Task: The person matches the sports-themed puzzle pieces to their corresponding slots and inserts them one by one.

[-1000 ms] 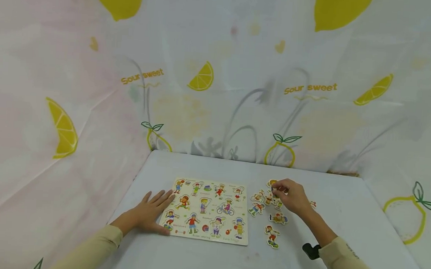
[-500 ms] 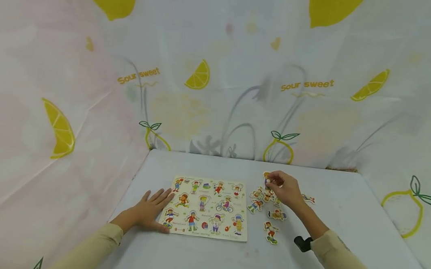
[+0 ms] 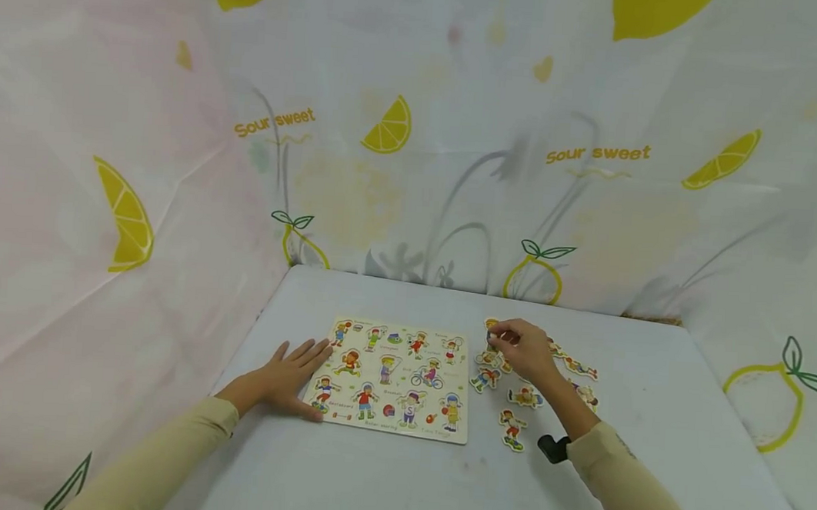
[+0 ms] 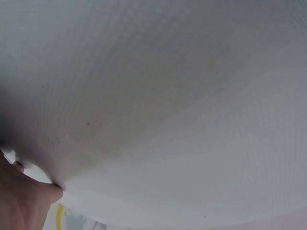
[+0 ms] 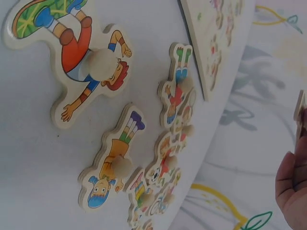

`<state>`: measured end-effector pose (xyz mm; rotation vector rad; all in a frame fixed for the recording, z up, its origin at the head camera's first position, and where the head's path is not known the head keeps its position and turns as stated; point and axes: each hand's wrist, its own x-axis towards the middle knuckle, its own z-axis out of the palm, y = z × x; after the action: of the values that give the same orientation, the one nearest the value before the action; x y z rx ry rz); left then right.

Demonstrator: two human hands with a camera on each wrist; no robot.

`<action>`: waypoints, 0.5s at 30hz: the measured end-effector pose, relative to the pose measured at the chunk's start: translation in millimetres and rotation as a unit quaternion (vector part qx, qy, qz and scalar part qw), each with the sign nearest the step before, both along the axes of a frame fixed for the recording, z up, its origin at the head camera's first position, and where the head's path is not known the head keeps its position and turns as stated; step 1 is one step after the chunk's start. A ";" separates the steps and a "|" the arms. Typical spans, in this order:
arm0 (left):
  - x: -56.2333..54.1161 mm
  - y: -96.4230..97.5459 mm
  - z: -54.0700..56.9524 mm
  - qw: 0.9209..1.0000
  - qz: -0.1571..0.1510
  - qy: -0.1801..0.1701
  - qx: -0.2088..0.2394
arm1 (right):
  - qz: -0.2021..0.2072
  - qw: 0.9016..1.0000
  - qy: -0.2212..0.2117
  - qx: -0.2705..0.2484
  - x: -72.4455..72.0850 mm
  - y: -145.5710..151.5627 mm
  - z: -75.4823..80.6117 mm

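Note:
My left hand (image 3: 287,379) rests with spread fingers on the left edge of a wooden knob puzzle board (image 3: 434,401) printed with children playing sports. In the left wrist view its thumb (image 4: 48,194) shows at the lower left against the white surface. My right hand (image 3: 524,350) pinches a puzzle piece (image 3: 491,324) shaped like a figure with a yellow top, to the right of the board. The fingers cover most of it. The right wrist view shows the held piece (image 5: 299,106) edge-on, raised beside the heap of pieces.
Near the right forearm lie a skateboarder piece (image 3: 512,430) and a piece with an orange outfit (image 3: 526,397). A blue-and-red figure piece (image 3: 485,378) borders a tight cluster beneath the right hand. Further pieces (image 3: 581,368) lie on the right. A lemon-print cloth (image 3: 440,172) hangs behind.
My right hand has lifted the yellow-topped piece from the cluster and moved left with it, toward the board. The left hand has stayed in place. The head view has shifted slightly.

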<state>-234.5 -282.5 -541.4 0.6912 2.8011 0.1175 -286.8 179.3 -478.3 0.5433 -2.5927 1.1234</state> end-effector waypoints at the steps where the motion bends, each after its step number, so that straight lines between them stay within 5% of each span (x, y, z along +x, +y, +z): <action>1: -0.9 0.0 -0.5 1.000 -0.002 0.000 -0.002 | 0.004 1.000 0.002 -0.003 -0.6 -1.4 -0.5; 10: -6.4 -1.2 10.8 1.000 -0.012 -0.017 0.000 | 0.001 1.000 -0.027 -0.002 -2.5 -12.7 -4.3; 15: -2.4 -2.2 4.8 1.000 -0.007 -0.016 -0.004 | 0.011 0.999 -0.037 0.008 0.7 -18.2 -9.0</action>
<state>-236.9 -284.7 -536.6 0.7002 2.7652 0.1144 -286.1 161.1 -487.3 0.5443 -2.6675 1.1511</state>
